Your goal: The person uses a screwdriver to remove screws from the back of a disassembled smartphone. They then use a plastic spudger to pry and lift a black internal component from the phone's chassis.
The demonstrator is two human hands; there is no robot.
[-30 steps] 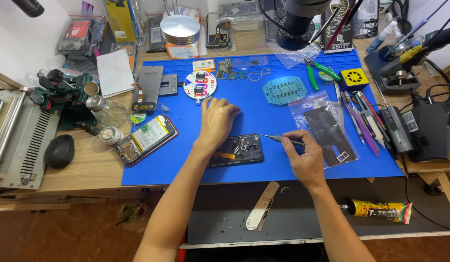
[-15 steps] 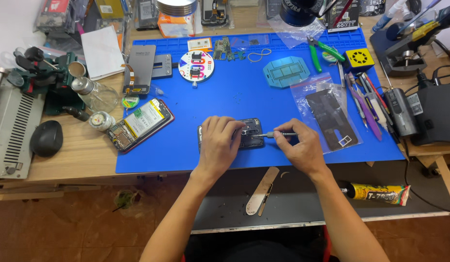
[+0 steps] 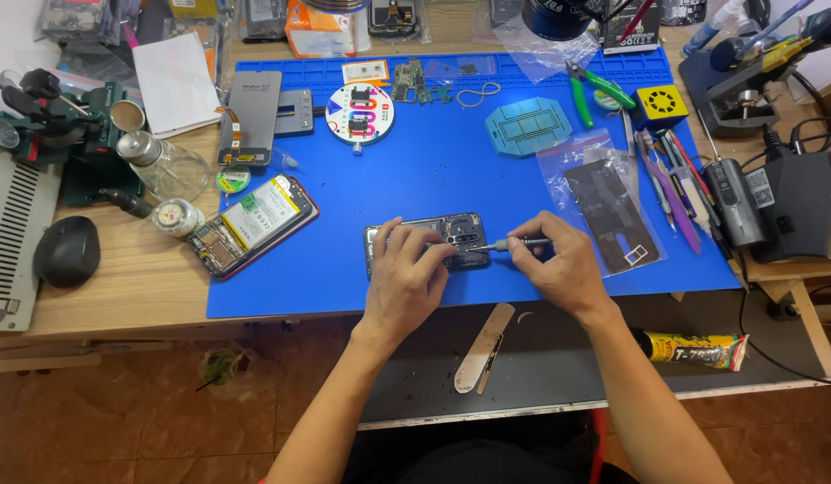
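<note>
Left hand [image 3: 414, 269] grip pinching opened phone [image 3: 465, 235], right hand [image 3: 559, 263] pinching screwdriver [image 3: 514, 243], plastic bag [image 3: 613, 202] beside.

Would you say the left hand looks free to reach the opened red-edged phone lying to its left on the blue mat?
Probably yes: the left hand rests on the dark phone, and only bare blue mat lies between it and the red-edged phone.

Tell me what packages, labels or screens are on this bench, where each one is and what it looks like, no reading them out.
Orange box: far edge, left of centre, orange and white.
Clear bag: on the blue mat, right of the hands, holding a dark flat panel.
Glue tube: near shelf, right side, yellow with dark print.
Round disc: far on the mat, white with coloured patches.
Opened phone: mat's left edge, pale labelled battery showing.
</note>
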